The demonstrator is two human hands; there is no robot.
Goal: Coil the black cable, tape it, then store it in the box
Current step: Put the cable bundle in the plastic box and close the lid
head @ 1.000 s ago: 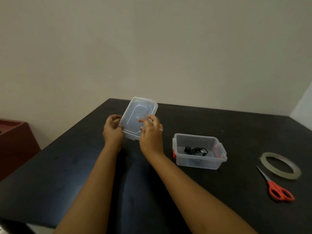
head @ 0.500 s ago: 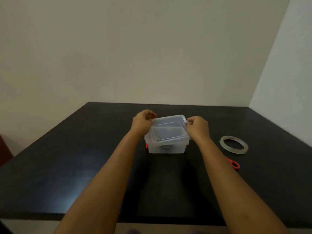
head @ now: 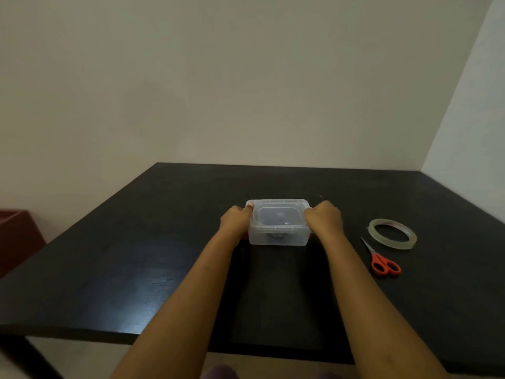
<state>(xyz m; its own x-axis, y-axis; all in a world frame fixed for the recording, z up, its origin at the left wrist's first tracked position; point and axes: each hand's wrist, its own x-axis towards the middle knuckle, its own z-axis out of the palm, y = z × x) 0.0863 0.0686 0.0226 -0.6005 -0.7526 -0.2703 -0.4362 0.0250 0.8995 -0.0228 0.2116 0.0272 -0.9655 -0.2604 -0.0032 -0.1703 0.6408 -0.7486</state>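
Now | 2 hands (head: 235, 220) (head: 325, 218) grip 1 box (head: 277, 237) | 1 tape (head: 393, 244) | 1 scissors (head: 382, 262)

The box (head: 277, 237) sits on the table (head: 164, 255), lid (head: 278, 214) on top, my left hand (head: 236, 221) at its left end and my right hand (head: 325, 221) at its right. Right of the box lie the tape roll (head: 392, 233) and, nearer me, the scissors (head: 382, 261).

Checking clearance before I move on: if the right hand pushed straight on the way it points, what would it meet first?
The lid of the box: the right hand points forward and inward, fingers seemingly curled on the lid's right end, nothing between.
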